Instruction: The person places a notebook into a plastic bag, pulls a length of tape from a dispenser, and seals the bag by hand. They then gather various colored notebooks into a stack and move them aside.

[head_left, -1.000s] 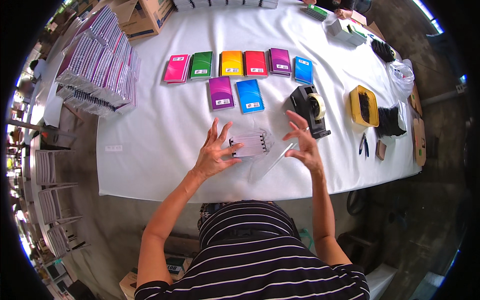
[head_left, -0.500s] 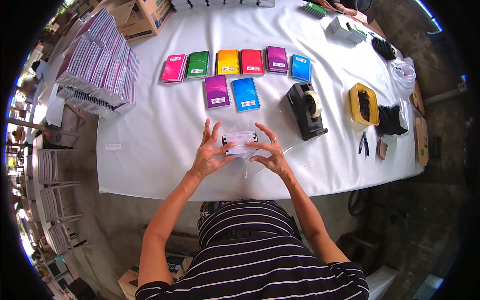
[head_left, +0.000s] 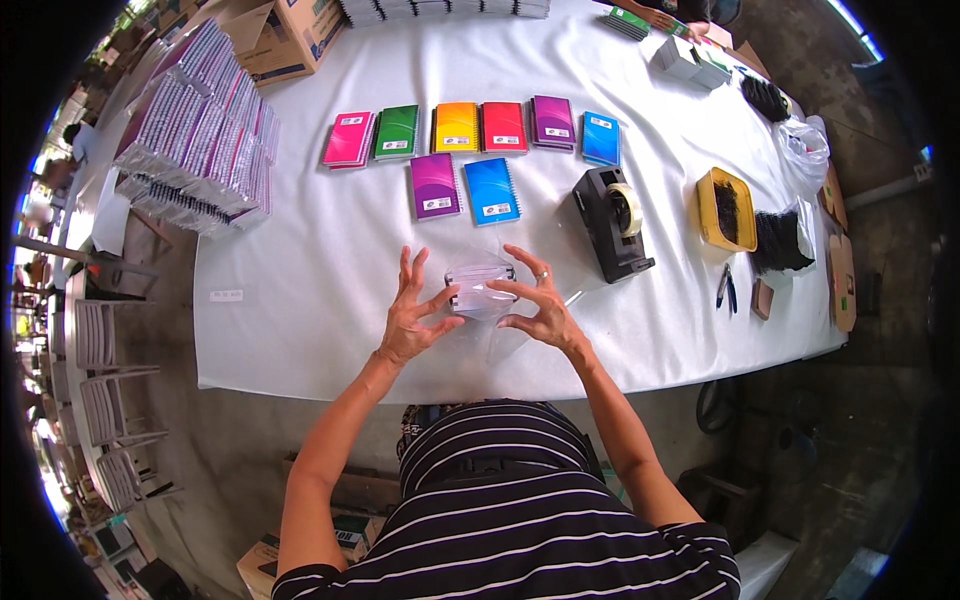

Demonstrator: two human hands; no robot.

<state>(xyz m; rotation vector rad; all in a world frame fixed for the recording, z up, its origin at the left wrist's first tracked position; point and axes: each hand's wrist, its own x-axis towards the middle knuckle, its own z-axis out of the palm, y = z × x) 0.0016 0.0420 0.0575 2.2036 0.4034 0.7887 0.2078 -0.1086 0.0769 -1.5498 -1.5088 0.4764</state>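
Note:
A small stack of spiral notebooks in clear plastic wrap (head_left: 474, 292) stands on edge on the white-covered table in front of me. My left hand (head_left: 408, 320) has its index finger and thumb at the stack's left side, the other fingers raised and spread. From the right, my right hand (head_left: 543, 312) lays its index finger on the wrap, thumb lower down; a ring shows on one finger. Loose clear film sticks out around the stack. Just beyond lie a purple notebook (head_left: 435, 186) and a blue notebook (head_left: 492, 191).
Behind them is a row of coloured notebooks, including a yellow notebook (head_left: 456, 127). To the right stand a black tape dispenser (head_left: 606, 228), a yellow tray (head_left: 710, 224) and pliers (head_left: 727, 288). Wrapped notebook piles (head_left: 205, 130) and a carton (head_left: 285, 40) stand left. A co-worker's hand (head_left: 655, 18) shows far right.
My left fingers have drawn back slightly to the left on the wrapped stack; the right hand has shifted only a little. The co-worker's hands have moved among the green notebooks.

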